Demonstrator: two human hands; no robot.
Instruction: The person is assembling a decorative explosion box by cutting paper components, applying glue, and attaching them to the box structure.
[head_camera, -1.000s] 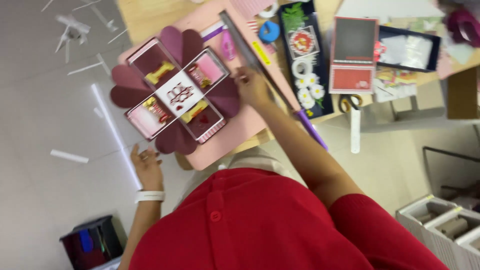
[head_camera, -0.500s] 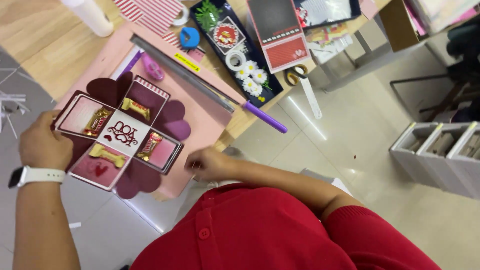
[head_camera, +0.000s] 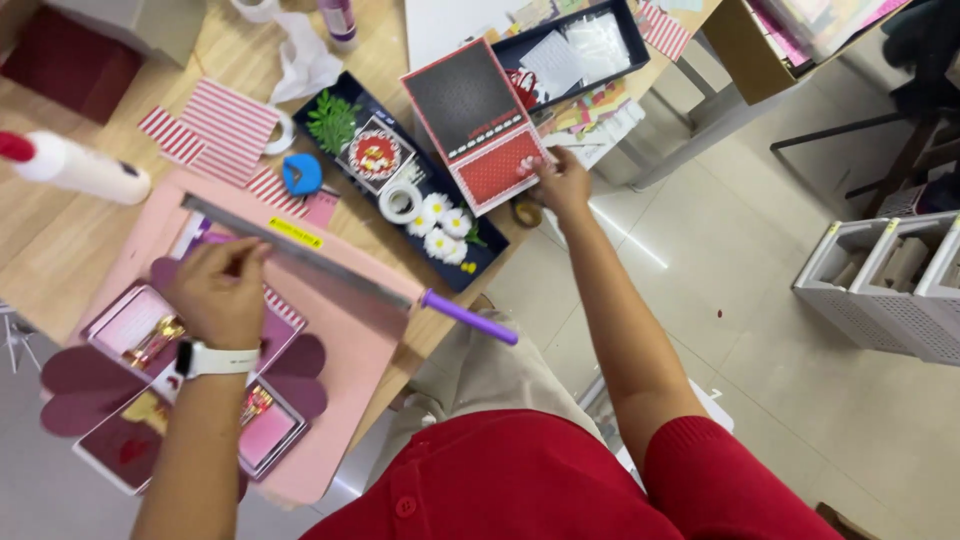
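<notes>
In the head view our left hand rests with curled fingers on the unfolded maroon-and-pink paper box; the fingertips press down at the edge of the steel ruler, closed loosely rather than wrapped around anything. The box spreads out below and to the wrist side of that hand, its heart-shaped flaps fanning over the pink mat. The ruler runs away from the fingertips on a long slanting axis, pointing toward the purple pen that lies just past its far end.

Our right hand stretches far out, fingers pinched on the lower corner of the red-and-black card. The card lies above and to the thumb side of the grip, its long axis tilted, black half away from the hand, red half nearest. Just beside it sits the dark tray with white paper flowers.
</notes>
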